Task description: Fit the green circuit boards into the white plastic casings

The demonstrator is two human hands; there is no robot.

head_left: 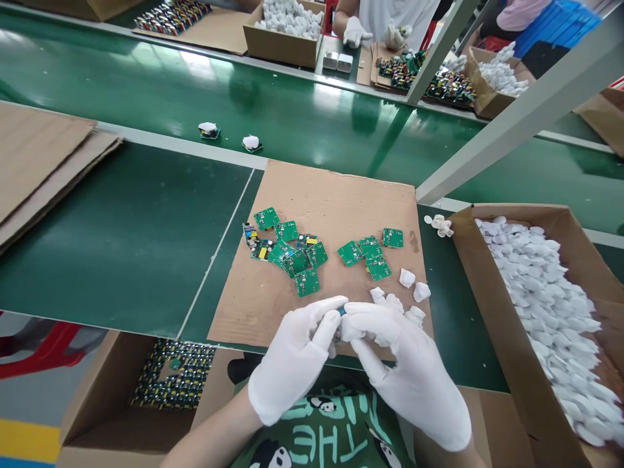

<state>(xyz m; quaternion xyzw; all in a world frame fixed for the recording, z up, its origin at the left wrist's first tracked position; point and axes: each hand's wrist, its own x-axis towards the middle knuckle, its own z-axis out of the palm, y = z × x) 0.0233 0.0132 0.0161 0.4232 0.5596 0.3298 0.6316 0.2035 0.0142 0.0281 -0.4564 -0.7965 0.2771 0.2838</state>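
My left hand [297,354] and my right hand [409,367], both in white gloves, meet above the near edge of a cardboard sheet [336,185]. Pinched between their fingertips is a small circuit board [342,311], mostly hidden, with a bit of blue showing. Just behind my right fingers lie several folded white pieces [415,316], partly covered by the hand. Two more white pieces [422,292] rest a little farther right. Beyond the hands, a loose group of green circuit boards [307,283] covers the sheet's middle, and a smaller group [377,267] sits to its right.
At right stands a box [507,338] of white pieces, with small white discs [441,225] near its corner. A slanted post [517,110] rises behind. Two capped boards [251,143] lie on the green conveyor [160,84]. A box of boards [170,377] sits below left. A co-worker's gloved hands [355,32] are opposite.
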